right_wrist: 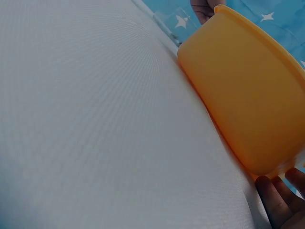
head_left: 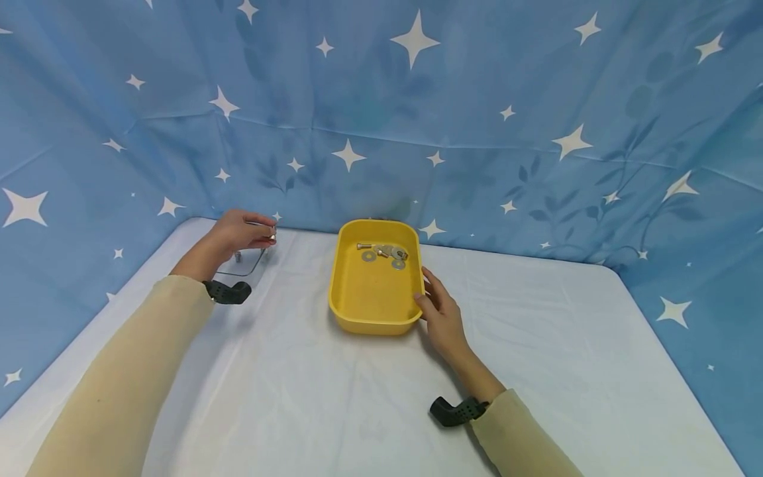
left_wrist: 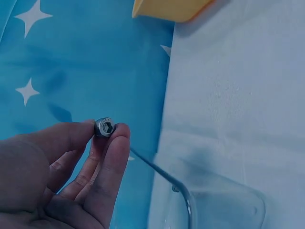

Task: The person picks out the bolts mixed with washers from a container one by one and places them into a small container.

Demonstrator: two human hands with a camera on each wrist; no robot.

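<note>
My left hand (head_left: 241, 232) is at the far left of the table, pinching a socket-head screw (left_wrist: 106, 128) between thumb and fingertips. Its round metal head with a hex recess faces the left wrist camera; the shank is hidden. Under this hand lies a clear plastic piece (left_wrist: 228, 200) with a bent metal rod (left_wrist: 188, 202) beside it. A yellow tray (head_left: 372, 322) sits mid-table, with screws (head_left: 364, 246) and flat washers (head_left: 369, 256) gathered toward its far end. My right hand (head_left: 442, 318) grips the tray's right side, thumb at the rim and fingers along the outer wall.
A white cloth (head_left: 286, 397) covers the table. Behind it and at both sides hangs a blue curtain (head_left: 381, 99) with white stars, close to the table's far edge. Dark wrist cameras are strapped to both wrists.
</note>
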